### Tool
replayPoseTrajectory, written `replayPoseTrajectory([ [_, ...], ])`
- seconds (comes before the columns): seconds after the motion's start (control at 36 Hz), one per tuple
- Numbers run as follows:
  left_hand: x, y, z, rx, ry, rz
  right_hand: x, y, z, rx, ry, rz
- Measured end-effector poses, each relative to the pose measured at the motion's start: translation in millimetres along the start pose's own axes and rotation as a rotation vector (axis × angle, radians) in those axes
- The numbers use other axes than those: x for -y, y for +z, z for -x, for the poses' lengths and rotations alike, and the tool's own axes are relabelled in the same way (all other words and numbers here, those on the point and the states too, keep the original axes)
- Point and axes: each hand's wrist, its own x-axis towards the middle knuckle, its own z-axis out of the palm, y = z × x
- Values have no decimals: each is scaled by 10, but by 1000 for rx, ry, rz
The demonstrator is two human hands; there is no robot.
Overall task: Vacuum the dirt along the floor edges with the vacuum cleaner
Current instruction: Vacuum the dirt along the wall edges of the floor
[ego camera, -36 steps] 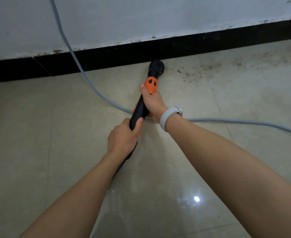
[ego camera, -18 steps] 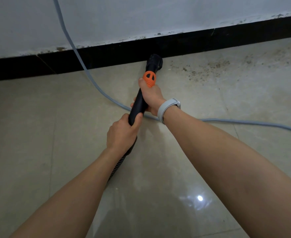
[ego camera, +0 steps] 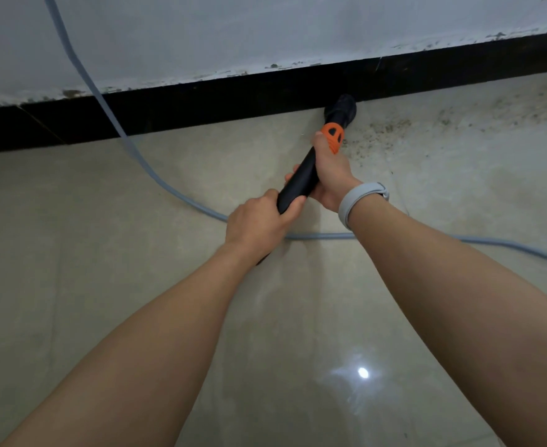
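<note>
Along the left, a grey cable (ego camera: pixel 156 175) is seen descending the wall and crossing the floor beneath both forearms. The left hand (ego camera: pixel 259 225) is clenched round the rear of the black vacuum wand (ego camera: pixel 298 185); the right hand (ego camera: pixel 331 177), nearer the tip, grasps it just below the orange collar (ego camera: pixel 333 137). The long axis is directed up and rightward, the nozzle (ego camera: pixel 341 109) meeting the black skirting (ego camera: pixel 201 104). Scattered dirt (ego camera: pixel 394 130) lies just right of the nozzle along the floor edge; a rightward sweep is judged due, with nothing noted in its path
</note>
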Motion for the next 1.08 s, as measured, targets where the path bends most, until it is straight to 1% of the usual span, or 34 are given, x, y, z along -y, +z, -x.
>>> replayPoseTrajectory([
  [0.11, -51, 3, -143, 13, 59, -26, 77, -64, -48, -27, -12, -37],
  [0.22, -73, 18, -153, 7, 63, -27, 70, -85, -68, -42, -26, -64],
  [0.39, 33, 22, 43, -53, -5, 31, -28, 13, -14, 14, 0, -26],
  [0.61, 509, -104, 395, -144, -157, 204, -330, 536, 102, 145, 58, 126],
  [0.69, 632, -146, 497, -149, -200, 261, -448, 712, 129, 170, 49, 215],
  [0.75, 663, -173, 514, -140, -204, 262, -488, 780, 139, 155, 29, 296],
  [0.81, 657, -191, 514, -126, -199, 261, -518, 796, 92, 137, 16, 322],
  [1.08, 456, -63, 559, -55, -198, 296, -481, 544, 92, 31, -11, 307],
])
